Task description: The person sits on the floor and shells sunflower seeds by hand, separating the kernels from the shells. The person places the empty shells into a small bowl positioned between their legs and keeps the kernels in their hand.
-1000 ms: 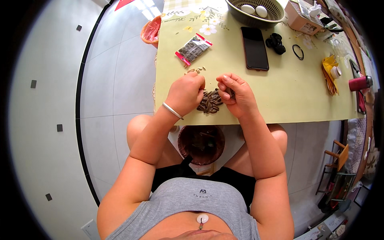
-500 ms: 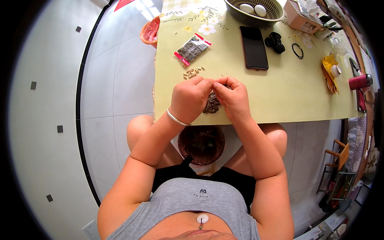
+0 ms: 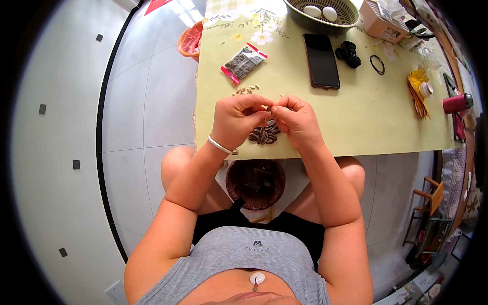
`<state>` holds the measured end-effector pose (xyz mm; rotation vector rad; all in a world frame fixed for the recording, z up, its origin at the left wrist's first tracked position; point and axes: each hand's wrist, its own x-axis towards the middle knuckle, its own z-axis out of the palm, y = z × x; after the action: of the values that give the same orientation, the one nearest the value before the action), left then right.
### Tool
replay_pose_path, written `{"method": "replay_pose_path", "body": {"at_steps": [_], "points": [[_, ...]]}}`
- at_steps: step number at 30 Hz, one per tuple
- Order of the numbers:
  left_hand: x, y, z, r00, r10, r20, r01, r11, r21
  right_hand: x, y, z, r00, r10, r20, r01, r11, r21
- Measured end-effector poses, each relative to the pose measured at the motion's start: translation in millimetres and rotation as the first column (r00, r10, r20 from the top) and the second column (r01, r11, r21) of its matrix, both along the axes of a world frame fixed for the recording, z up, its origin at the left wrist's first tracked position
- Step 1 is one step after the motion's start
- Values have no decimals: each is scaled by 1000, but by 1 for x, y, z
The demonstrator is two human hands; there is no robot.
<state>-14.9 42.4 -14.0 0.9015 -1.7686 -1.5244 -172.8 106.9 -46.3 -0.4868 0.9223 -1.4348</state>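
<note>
My left hand (image 3: pixel 235 118) and my right hand (image 3: pixel 299 121) meet fingertip to fingertip above the near edge of the table. Between them is a tiny dark sunflower seed (image 3: pixel 269 108), largely covered by the fingers. The right thumb and forefinger pinch it; the left fingers close around its other side, with the left thumb slightly lower. Just under the hands lies a pile of striped unshelled sunflower seeds (image 3: pixel 263 135). Beyond the left hand is a small heap of pale shelled kernels (image 3: pixel 247 90), partly hidden by that hand.
Farther back lie a clear seed packet with pink ends (image 3: pixel 244 63), a phone (image 3: pixel 322 62), a black gadget (image 3: pixel 348 54) and a black ring-shaped band (image 3: pixel 377 64). A basket (image 3: pixel 305 23) holds two white eggs. Between my knees stands a dark bin (image 3: pixel 233 185).
My left fingers have spread apart a little, and the thumb has dropped from the forefinger. More of the striped seed pile shows below the hands. The right hand keeps its pinch.
</note>
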Motion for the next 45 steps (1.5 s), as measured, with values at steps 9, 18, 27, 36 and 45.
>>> {"method": "replay_pose_path", "body": {"at_steps": [9,18,27,36,45], "points": [[3,-16,2,990,-16,-143,78,894,441,2,-1,-1,997,-16,-74,13,999,-35],[-5,-4,5,993,114,-1,-112,974,-195,-1,-2,7,992,-22,124,18,999,33],[-9,-7,5,985,133,109,-16,706,-708,7,-4,-3,976,85,200,-87,996,1],[-3,-15,4,975,39,218,134,682,-719,5,-1,-3,990,86,114,-96,992,81],[-3,-15,8,984,16,177,104,755,-648,-1,-3,2,977,75,202,-95,991,96]]}}
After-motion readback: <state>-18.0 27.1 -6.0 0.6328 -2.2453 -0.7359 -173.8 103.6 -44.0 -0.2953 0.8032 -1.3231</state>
